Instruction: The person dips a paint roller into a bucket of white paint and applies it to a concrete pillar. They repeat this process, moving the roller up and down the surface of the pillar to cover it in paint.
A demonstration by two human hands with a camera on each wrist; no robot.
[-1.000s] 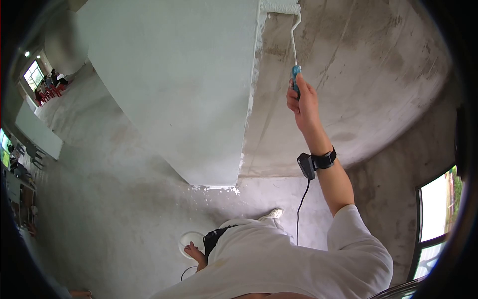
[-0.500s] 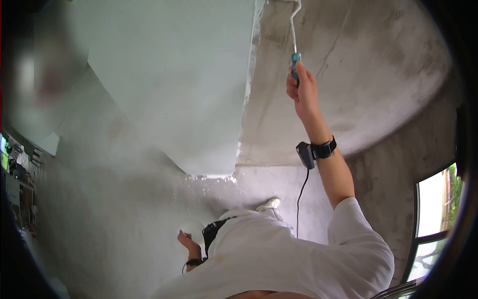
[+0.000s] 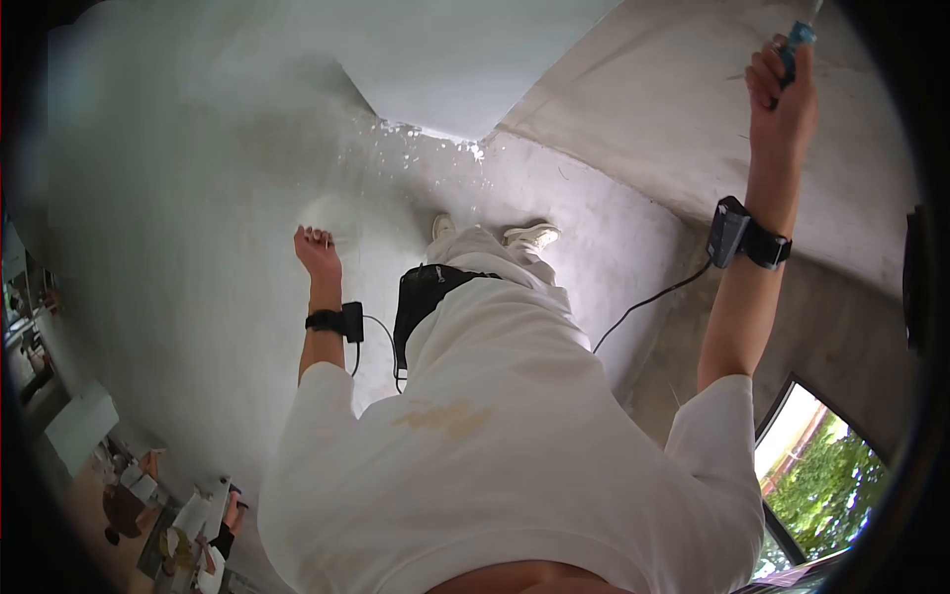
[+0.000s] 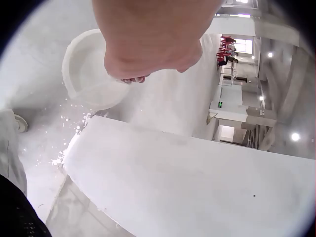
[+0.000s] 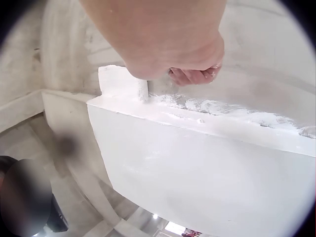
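Paint roller with a blue plastic handle [image 3: 798, 40]: only the handle tip shows in the head view, at the top right edge, held high overhead. In the right wrist view the white roller sleeve [image 5: 122, 83] sits at the top edge of the white-painted wall panel [image 5: 207, 168], touching the border where fresh paint meets bare grey concrete wall [image 5: 276, 54].

Right hand [image 3: 782, 94]: grip curled tight round the handle, arm stretched up.

Change over the last second: the head camera has tipped sharply downward. Earlier the roller, its wire frame and the painted edge filled the upper middle of the view; now the person's white shirt [image 3: 495, 436], the white shoes [image 3: 531, 236] and the paint-spattered concrete floor [image 3: 416, 158] fill it, and the roller has slid to the frame corner. The right arm has stayed raised against the wall throughout. Judgement: the stroke at the paint boundary is still in contact, while attention has gone toward the floor.

Left hand [image 3: 315, 246]: earlier low beside the hip, now lifted outward, fingers loosely curled, grip holding nothing. It hangs above the round white paint bucket [image 4: 89, 74], apart from it.
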